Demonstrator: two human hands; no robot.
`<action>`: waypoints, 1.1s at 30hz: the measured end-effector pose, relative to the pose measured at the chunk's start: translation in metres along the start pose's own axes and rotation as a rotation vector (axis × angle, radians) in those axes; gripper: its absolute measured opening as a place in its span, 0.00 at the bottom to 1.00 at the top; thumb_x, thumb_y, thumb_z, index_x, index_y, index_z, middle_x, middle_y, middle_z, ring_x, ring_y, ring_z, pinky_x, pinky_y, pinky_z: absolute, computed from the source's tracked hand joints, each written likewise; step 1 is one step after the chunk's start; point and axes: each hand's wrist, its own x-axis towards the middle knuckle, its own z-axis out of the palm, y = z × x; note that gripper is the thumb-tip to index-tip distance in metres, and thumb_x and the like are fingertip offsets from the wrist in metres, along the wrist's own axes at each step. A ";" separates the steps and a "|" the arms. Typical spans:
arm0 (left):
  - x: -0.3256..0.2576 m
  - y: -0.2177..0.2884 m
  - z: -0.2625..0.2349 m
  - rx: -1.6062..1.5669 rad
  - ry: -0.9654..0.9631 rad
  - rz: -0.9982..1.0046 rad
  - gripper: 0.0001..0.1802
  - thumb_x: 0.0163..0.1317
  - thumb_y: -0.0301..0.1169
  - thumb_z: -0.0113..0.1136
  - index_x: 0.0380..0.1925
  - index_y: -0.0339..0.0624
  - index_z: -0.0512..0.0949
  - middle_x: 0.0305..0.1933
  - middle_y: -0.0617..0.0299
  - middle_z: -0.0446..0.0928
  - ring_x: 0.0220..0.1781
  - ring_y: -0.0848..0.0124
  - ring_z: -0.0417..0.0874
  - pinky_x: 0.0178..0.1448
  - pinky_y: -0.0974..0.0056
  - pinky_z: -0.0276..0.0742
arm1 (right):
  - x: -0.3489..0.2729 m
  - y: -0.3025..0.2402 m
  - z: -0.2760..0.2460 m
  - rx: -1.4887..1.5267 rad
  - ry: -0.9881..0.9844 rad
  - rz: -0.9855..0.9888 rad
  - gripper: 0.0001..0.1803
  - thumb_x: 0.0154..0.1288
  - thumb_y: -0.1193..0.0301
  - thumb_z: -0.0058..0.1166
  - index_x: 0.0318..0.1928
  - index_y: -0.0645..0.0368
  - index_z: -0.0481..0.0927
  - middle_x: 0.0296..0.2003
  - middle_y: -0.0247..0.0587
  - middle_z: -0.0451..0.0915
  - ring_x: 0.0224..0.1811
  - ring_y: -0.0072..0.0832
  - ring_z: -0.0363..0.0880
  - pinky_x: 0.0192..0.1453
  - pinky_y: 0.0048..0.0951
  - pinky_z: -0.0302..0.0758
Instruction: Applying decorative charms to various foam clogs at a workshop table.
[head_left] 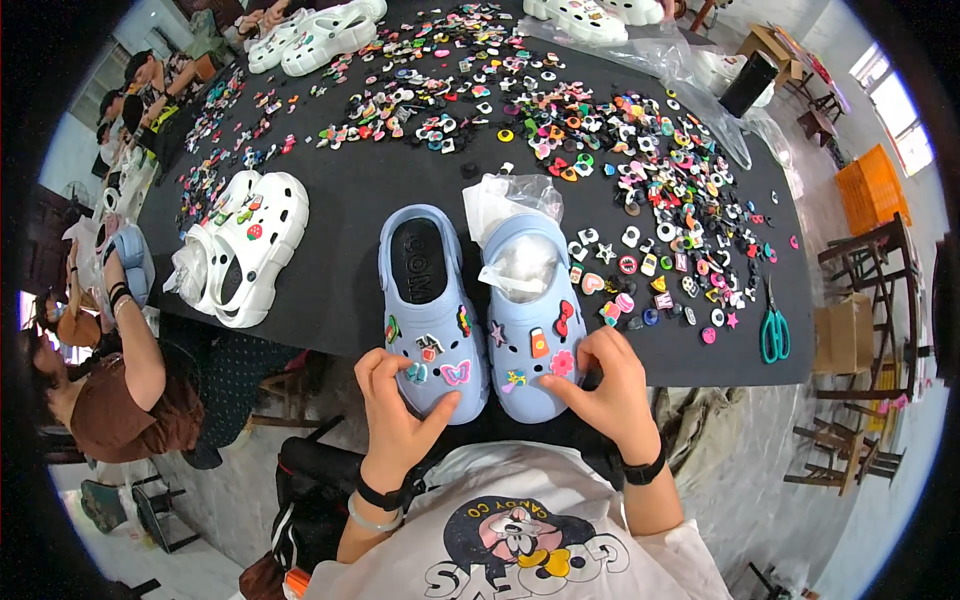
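Two light-blue clogs with holes stand side by side at the near edge of the black table, toes toward me. My left hand (396, 412) grips the toe of the left clog (432, 322), thumb on top and fingers along its outer side. On that shoe sit several charms, among them a pink butterfly (457, 372). The toe of the right clog (517, 322) is held by my right hand (612, 388), its thumb beside a pink flower charm (562, 363). A red bow charm (565, 318) sits higher up. Clear plastic wrap (520, 265) fills the right clog's heel opening.
Loose colourful charms (660, 180) cover much of the black table (350, 190). White clogs (262, 235) stand at left, more at the far edge. Teal-handled scissors (775, 335) lie at right, below a black cylinder (748, 84). Another person (130, 345) sits at left.
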 end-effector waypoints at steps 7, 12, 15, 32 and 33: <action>0.000 0.001 -0.002 0.015 -0.018 -0.006 0.37 0.49 0.34 0.73 0.55 0.35 0.62 0.56 0.47 0.60 0.60 0.52 0.63 0.64 0.52 0.62 | 0.012 0.006 -0.010 0.122 -0.124 -0.019 0.22 0.49 0.63 0.75 0.28 0.59 0.72 0.26 0.36 0.69 0.27 0.30 0.69 0.31 0.31 0.69; 0.002 -0.003 -0.003 0.034 -0.021 0.028 0.37 0.50 0.39 0.75 0.52 0.36 0.64 0.55 0.46 0.60 0.57 0.51 0.65 0.60 0.50 0.65 | 0.035 0.000 -0.016 0.001 0.063 -0.260 0.21 0.56 0.71 0.68 0.50 0.60 0.78 0.48 0.44 0.79 0.50 0.40 0.78 0.56 0.36 0.74; 0.000 -0.002 -0.004 -0.012 -0.045 -0.027 0.37 0.49 0.35 0.74 0.54 0.35 0.63 0.56 0.45 0.60 0.60 0.51 0.62 0.64 0.51 0.61 | 0.042 0.010 -0.020 0.003 -0.041 -0.328 0.25 0.55 0.75 0.67 0.55 0.58 0.77 0.53 0.43 0.79 0.57 0.43 0.76 0.63 0.38 0.71; 0.001 -0.018 -0.011 -0.337 0.062 -0.150 0.30 0.56 0.37 0.71 0.53 0.36 0.68 0.53 0.52 0.65 0.52 0.64 0.68 0.57 0.61 0.67 | 0.040 0.003 -0.009 0.037 -0.098 -0.133 0.22 0.55 0.71 0.68 0.46 0.63 0.70 0.38 0.47 0.73 0.41 0.44 0.74 0.47 0.38 0.72; 0.003 -0.022 -0.010 -0.409 0.142 -0.182 0.24 0.58 0.32 0.68 0.52 0.36 0.70 0.51 0.57 0.67 0.47 0.71 0.69 0.53 0.66 0.67 | 0.040 0.002 -0.012 0.020 -0.125 -0.142 0.23 0.54 0.70 0.69 0.45 0.62 0.70 0.37 0.46 0.72 0.40 0.42 0.73 0.47 0.36 0.72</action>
